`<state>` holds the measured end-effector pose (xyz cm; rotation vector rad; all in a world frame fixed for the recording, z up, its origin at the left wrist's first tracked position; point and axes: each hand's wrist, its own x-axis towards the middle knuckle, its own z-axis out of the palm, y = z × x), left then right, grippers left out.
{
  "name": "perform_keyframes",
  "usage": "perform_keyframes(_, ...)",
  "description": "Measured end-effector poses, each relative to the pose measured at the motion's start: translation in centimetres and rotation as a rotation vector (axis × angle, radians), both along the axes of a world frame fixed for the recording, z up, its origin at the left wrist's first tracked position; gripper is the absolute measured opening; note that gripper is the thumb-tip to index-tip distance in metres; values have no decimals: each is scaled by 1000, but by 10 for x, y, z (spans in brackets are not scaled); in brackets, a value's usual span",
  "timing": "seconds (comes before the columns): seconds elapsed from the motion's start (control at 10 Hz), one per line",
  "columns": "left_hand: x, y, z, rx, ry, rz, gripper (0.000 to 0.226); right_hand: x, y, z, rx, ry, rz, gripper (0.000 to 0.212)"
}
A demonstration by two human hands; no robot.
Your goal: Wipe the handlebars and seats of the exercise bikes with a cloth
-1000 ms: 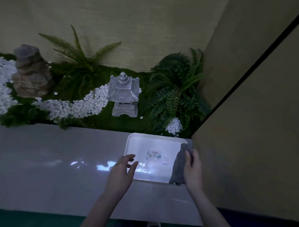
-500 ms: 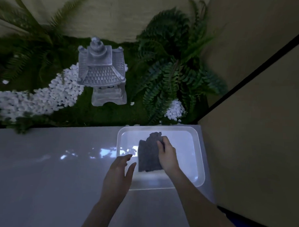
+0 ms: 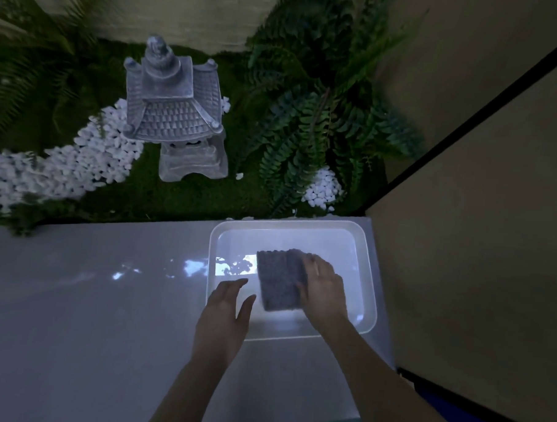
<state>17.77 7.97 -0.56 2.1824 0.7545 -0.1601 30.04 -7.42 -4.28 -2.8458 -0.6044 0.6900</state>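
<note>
A grey folded cloth (image 3: 277, 279) lies flat inside a white plastic tray (image 3: 368, 272) on a pale glossy ledge (image 3: 90, 314). My right hand (image 3: 323, 287) rests on the cloth's right side, fingers bent over its edge, holding it. My left hand (image 3: 226, 310) hovers over the tray's near left rim, fingers apart, holding nothing. No exercise bike is in sight.
Behind the ledge is a small indoor garden with a stone pagoda lantern (image 3: 176, 110), white pebbles (image 3: 81, 160) and ferns (image 3: 316, 116). A beige wall panel (image 3: 476, 251) stands close on the right of the tray.
My right hand has carried the cloth from the tray's right edge to its middle and laid it flat. The camera has moved closer. The left hand has stayed by the tray's near left rim.
</note>
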Motion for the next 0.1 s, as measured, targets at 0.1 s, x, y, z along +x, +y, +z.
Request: perform_keyframes(0.1,4,-1,8,25,4,-29,38,0,-2,3,-138,175,135,59)
